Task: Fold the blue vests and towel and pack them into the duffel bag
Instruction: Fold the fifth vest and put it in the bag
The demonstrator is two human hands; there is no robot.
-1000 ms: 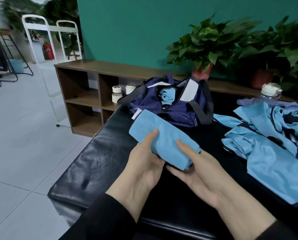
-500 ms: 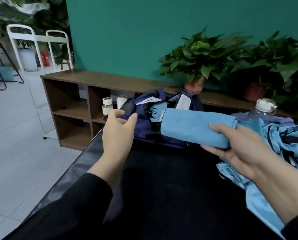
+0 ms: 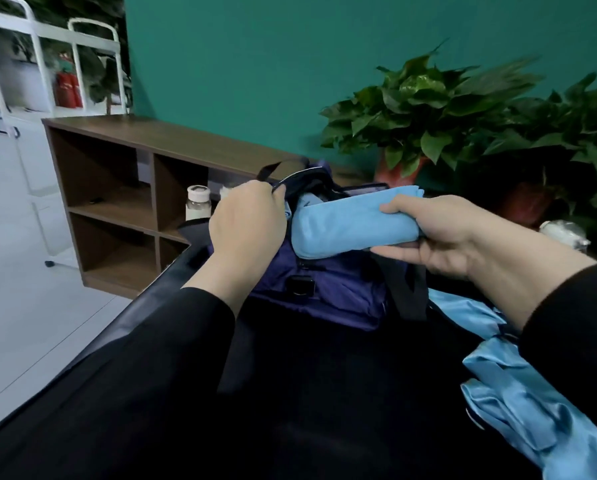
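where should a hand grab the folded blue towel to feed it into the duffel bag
Grip the folded towel at its right end, coming from the right, as the right hand does with thumb on top and fingers beneath. It lies lengthwise with its left end free and pointing at the duffel bag opening, whose edge the left hand holds up.

**One head-worn view, close over the worktop**

The single wide-angle camera looks forward and down from the person's head, close above the black worktop (image 3: pixel 324 393), facing a green wall (image 3: pixel 272 64) and, at left, floor (image 3: pixel 23 306).

No legible text anywhere.
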